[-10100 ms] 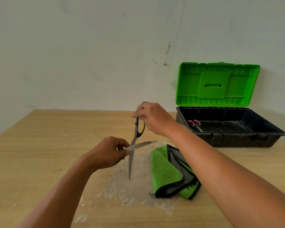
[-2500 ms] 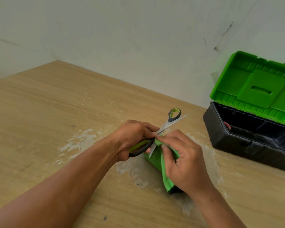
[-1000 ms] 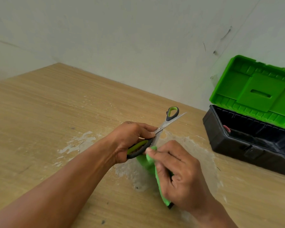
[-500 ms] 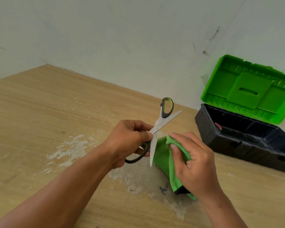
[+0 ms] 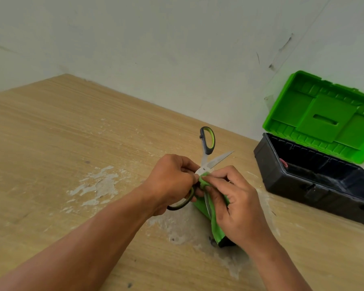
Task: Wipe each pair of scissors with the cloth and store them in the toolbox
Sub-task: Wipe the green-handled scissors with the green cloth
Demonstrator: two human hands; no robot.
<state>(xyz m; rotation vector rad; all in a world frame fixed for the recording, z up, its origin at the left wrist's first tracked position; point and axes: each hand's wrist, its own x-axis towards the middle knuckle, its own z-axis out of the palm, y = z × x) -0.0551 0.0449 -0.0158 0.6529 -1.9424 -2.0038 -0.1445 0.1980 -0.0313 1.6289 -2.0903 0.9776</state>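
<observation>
The grip of the left hand (image 5: 172,181) was closed around the lower handle loop of the scissors (image 5: 206,158), with the fingers curled up to the pivot. In this way the tool was fixed in the air above the table (image 5: 72,143) and could not turn. The grip of the right hand (image 5: 235,204) was narrow. Its thumb and fingers pinched a fold of the green cloth (image 5: 216,227) around the blade that pointed to the near side, just below the pivot.

The scissors were opened wide, I think to free each blade for the cloth. The other blade pointed to the far right and the second handle stood up on the far side, both bare. The rest of the cloth hung under the right hand, and its dark end seemed to rest on the table beside a pale worn patch (image 5: 177,225).

At the right, well apart from the hands, the toolbox (image 5: 303,181) stood by the wall with its green lid (image 5: 324,118) raised, ready to receive the scissors. A small pink-red piece (image 5: 283,162) showed inside at its left end, too small to identify. I judged the wiping of this pair to be half done and the storing not yet begun. The bare point was near the fingers, so a slip could cut.
</observation>
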